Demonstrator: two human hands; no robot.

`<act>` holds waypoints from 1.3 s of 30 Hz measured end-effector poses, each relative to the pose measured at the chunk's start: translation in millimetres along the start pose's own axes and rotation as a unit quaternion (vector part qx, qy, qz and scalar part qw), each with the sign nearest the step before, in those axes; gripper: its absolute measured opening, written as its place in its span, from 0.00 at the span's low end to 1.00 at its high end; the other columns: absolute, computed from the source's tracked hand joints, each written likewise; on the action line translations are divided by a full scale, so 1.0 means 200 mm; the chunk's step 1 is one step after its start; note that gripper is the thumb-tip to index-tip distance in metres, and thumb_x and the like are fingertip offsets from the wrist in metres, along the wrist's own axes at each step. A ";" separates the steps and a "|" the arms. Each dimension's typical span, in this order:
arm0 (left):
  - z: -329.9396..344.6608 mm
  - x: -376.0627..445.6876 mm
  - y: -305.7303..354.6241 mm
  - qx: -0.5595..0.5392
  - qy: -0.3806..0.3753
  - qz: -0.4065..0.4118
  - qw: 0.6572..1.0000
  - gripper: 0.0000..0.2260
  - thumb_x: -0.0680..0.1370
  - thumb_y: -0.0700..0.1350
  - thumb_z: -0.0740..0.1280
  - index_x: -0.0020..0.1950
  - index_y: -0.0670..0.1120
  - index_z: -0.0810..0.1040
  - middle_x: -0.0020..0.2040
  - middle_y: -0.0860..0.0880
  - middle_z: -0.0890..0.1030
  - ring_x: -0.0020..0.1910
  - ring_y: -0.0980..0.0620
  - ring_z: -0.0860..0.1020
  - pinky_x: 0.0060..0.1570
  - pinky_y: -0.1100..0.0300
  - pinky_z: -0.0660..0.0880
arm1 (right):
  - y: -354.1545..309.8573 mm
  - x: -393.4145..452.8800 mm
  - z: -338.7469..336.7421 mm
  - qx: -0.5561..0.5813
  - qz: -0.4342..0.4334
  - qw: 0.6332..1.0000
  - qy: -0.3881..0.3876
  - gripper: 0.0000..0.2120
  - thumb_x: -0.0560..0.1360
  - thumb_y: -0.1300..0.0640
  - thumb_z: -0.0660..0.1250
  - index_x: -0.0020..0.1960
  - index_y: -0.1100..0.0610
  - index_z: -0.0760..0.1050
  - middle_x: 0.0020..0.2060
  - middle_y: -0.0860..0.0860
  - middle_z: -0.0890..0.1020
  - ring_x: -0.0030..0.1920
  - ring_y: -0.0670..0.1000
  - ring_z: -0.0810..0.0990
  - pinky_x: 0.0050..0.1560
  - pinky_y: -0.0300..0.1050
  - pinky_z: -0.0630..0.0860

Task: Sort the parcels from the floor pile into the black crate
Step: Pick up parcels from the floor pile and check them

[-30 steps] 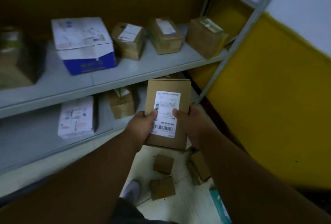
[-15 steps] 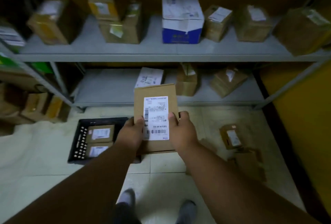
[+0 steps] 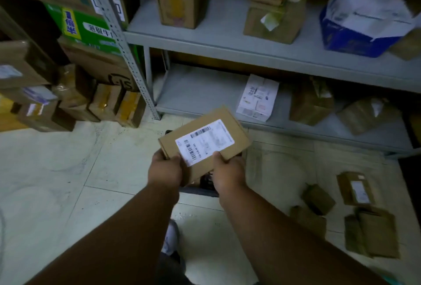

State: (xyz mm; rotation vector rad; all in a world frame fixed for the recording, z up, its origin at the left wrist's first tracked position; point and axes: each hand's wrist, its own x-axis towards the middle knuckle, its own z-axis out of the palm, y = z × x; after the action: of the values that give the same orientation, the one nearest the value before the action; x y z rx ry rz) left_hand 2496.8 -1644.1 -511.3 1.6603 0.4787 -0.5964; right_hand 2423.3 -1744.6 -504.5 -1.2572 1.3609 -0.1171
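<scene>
Pale floor tiles (image 3: 57,171) carry 4 loose parcels (image 3: 355,189) at 4 o'clock; left hand (image 3: 165,171) and right hand (image 3: 229,174) grip a labelled parcel (image 3: 205,143) above the mostly hidden black crate (image 3: 200,190).

Labelled parcel (image 3: 205,142) — in both hands

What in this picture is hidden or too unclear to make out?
- Black crate, head view: almost wholly hidden behind the held parcel and both hands; its contents cannot be seen.
- Parcel's label: barcodes show, the print is too small to read.
- Left hand and right hand: fingers under the parcel are hidden.
- Blue and white box: motion-blurred, text unreadable.
- Floor pile: dim; only one label shows.
</scene>
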 end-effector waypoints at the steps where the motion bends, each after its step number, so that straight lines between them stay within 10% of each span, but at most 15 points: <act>1: -0.08 0.09 0.02 0.034 0.010 0.009 0.999 0.14 0.79 0.42 0.61 0.64 0.52 0.73 0.54 0.46 0.80 0.47 0.45 0.79 0.48 0.45 0.80 | -0.01 0.03 0.04 -0.025 -0.009 0.999 0.029 0.26 0.78 0.49 0.67 0.72 0.57 0.65 0.63 0.59 0.77 0.58 0.62 0.79 0.55 0.46 0.73; 5: -0.21 0.37 -0.09 0.170 -0.048 0.026 0.984 0.13 0.80 0.46 0.58 0.62 0.57 0.75 0.52 0.48 0.81 0.47 0.45 0.80 0.47 0.44 0.81 | 0.04 0.26 0.11 -0.123 -0.026 0.992 0.019 0.26 0.80 0.49 0.63 0.75 0.51 0.62 0.68 0.57 0.75 0.60 0.60 0.79 0.59 0.49 0.77; 11: -0.10 0.80 -0.51 0.210 -0.091 -0.005 0.973 0.11 0.81 0.50 0.56 0.59 0.62 0.73 0.52 0.51 0.81 0.49 0.46 0.82 0.45 0.46 0.82 | 0.41 0.81 0.29 -0.239 0.010 0.970 0.032 0.06 0.79 0.52 0.63 0.49 0.53 0.69 0.35 0.46 0.73 0.31 0.44 0.72 0.23 0.34 0.65; 17: 0.06 1.29 -1.00 0.345 -0.064 0.005 0.937 0.06 0.82 0.51 0.56 0.57 0.54 0.68 0.43 0.54 0.76 0.38 0.57 0.77 0.27 0.67 0.70 | 0.91 1.33 0.51 -0.323 0.070 0.944 -0.014 0.09 0.79 0.47 0.64 0.49 0.52 0.71 0.39 0.50 0.73 0.32 0.47 0.69 0.28 0.37 0.63; 22: 0.19 1.69 -1.22 0.590 0.011 0.021 0.807 0.12 0.78 0.47 0.60 0.57 0.43 0.76 0.54 0.41 0.76 0.47 0.42 0.76 0.45 0.49 0.75 | 1.19 1.66 0.68 -0.298 0.048 0.953 0.017 0.12 0.78 0.49 0.66 0.56 0.55 0.75 0.45 0.52 0.78 0.34 0.48 0.72 0.29 0.36 0.65; 31: 0.25 2.12 -1.56 0.627 -0.157 0.037 0.763 0.28 0.76 0.48 0.65 0.72 0.58 0.57 0.62 0.41 0.70 0.56 0.38 0.75 0.48 0.48 0.80 | 1.56 2.03 0.93 -0.424 0.040 0.905 -0.013 0.20 0.80 0.48 0.62 0.67 0.58 0.70 0.66 0.59 0.74 0.64 0.61 0.73 0.63 0.51 0.70; 39: 0.21 2.18 -1.63 0.715 -0.111 0.022 0.689 0.29 0.73 0.51 0.68 0.72 0.49 0.62 0.68 0.39 0.62 0.66 0.37 0.64 0.61 0.43 0.71 | 1.63 2.11 1.13 -0.541 0.003 0.835 -0.101 0.17 0.80 0.57 0.62 0.67 0.62 0.72 0.64 0.60 0.76 0.63 0.60 0.75 0.54 0.49 0.72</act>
State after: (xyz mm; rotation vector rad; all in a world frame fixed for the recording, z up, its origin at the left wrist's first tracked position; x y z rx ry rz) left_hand 2631.7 -1638.5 -1040.1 2.9796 -0.4111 -1.2872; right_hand 2536.9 -1772.4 -1072.2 -2.1056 1.2368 0.8966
